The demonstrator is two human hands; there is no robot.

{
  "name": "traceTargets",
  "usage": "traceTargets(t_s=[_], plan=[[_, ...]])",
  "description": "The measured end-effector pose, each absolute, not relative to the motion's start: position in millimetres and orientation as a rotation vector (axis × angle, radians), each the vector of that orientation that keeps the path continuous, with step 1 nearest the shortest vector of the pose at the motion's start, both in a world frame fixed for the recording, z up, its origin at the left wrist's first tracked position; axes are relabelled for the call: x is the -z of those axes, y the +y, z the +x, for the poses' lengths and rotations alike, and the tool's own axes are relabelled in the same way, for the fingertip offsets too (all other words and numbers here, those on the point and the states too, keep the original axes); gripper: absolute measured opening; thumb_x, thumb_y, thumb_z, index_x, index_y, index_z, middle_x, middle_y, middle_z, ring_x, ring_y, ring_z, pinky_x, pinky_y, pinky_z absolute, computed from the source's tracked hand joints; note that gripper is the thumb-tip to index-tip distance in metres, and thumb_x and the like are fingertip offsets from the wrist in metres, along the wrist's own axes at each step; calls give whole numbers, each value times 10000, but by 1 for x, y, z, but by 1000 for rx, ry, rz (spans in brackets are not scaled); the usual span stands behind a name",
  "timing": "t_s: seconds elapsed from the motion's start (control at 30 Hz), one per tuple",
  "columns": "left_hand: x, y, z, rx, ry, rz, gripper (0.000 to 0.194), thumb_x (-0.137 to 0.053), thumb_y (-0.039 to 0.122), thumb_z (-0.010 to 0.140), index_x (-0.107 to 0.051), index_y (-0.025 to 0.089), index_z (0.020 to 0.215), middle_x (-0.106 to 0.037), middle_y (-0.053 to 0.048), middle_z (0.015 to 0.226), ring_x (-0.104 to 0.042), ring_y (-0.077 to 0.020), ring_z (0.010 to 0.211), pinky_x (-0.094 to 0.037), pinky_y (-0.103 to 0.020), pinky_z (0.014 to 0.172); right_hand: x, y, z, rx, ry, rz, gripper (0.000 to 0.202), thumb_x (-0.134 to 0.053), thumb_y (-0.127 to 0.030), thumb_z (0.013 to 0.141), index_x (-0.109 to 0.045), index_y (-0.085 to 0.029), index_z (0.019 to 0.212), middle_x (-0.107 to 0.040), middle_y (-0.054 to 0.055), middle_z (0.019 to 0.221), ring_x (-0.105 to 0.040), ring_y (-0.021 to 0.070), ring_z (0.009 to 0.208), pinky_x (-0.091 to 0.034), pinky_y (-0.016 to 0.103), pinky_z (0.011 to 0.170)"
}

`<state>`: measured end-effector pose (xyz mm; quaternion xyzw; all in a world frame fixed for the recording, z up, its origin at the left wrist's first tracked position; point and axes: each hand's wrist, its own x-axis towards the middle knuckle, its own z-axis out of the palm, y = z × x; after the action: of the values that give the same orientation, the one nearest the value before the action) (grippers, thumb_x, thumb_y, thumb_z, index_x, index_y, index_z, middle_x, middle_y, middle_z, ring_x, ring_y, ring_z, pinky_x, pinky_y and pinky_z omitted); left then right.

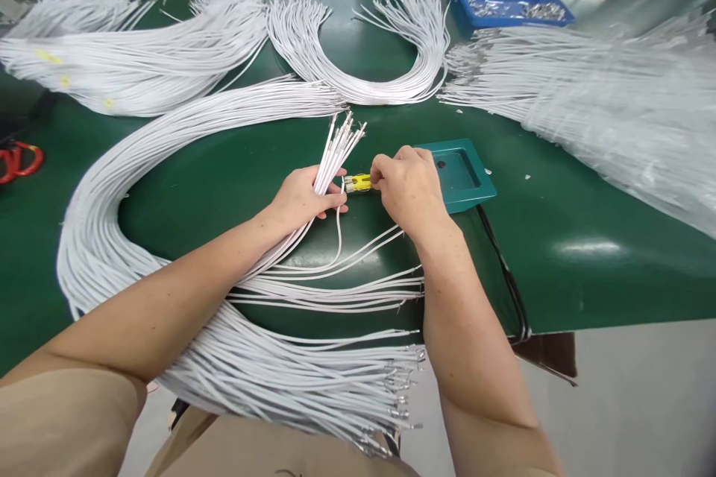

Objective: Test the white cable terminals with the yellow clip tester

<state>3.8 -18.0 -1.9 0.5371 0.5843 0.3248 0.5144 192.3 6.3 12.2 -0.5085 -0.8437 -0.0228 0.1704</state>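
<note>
My left hand (306, 200) is closed around a small bunch of white wires (336, 153), their tipped ends fanning up past the thumb. One single wire (339, 227) from the bunch loops down below the fingers. My right hand (407, 182) grips a small yellow tool (359, 182) whose metal tip meets the end of a wire by my left fingertips; its exact kind is hard to make out. Partly behind my right hand sits a teal tray-like device (464, 173). More loose wires (335, 294) lie under my forearms, their ends towards the right.
Large bundles of white wires lie at the back left (168, 63), back middle (369, 86) and in plastic at the right (604, 82). A blue tray (512, 0) holds small metal parts. Red-handled scissors (21, 161) rest at the left. A black cable (506, 276) hangs over the table edge.
</note>
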Motion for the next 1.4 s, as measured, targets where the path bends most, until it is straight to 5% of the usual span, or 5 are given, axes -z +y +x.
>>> traceTargets(t_s=[0.33,0.53,0.9,1.17,1.4], plan=[[1,-17,7,-713,1486,1360,525,-763,197,684,-650,123,1191,-744,-70,834,-738,-195,710,-503,-194,453,-14,6,192,32,-2413,-1488,218,-504,-45,805,-678,-175,802,-566,66,700,-492,214,783,-375,362,849],[2,-16,4,-755,1438,1309,491,-799,203,644,-682,108,1111,-749,-91,798,-733,-215,685,-489,-217,446,-23,0,196,-51,-2207,-1387,212,-502,-195,889,-679,-175,1004,-685,97,961,-539,262,1003,-374,404,925],[-8,-14,-13,-932,1375,1264,568,-825,229,605,-672,157,1148,-682,-1,760,-639,-126,619,-482,-216,523,-31,-27,162,-712,-2408,-872,167,-573,-224,899,-735,-201,868,-721,16,869,-618,145,831,-440,284,782],[-12,-11,-13,-911,1318,1118,390,-842,259,615,-695,151,960,-667,-12,776,-693,-167,777,-442,-189,539,-26,-49,136,-636,-2901,-941,184,-604,-229,857,-738,-181,742,-707,97,745,-620,225,742,-439,351,635],[-15,-12,-14,-983,1352,1051,416,-836,350,645,-747,157,1003,-710,-28,866,-627,-108,745,-478,-213,687,-31,-43,151,-1708,-2481,-942,261,-593,-277,845,-624,-203,597,-643,-9,532,-577,121,419,-434,247,429]])
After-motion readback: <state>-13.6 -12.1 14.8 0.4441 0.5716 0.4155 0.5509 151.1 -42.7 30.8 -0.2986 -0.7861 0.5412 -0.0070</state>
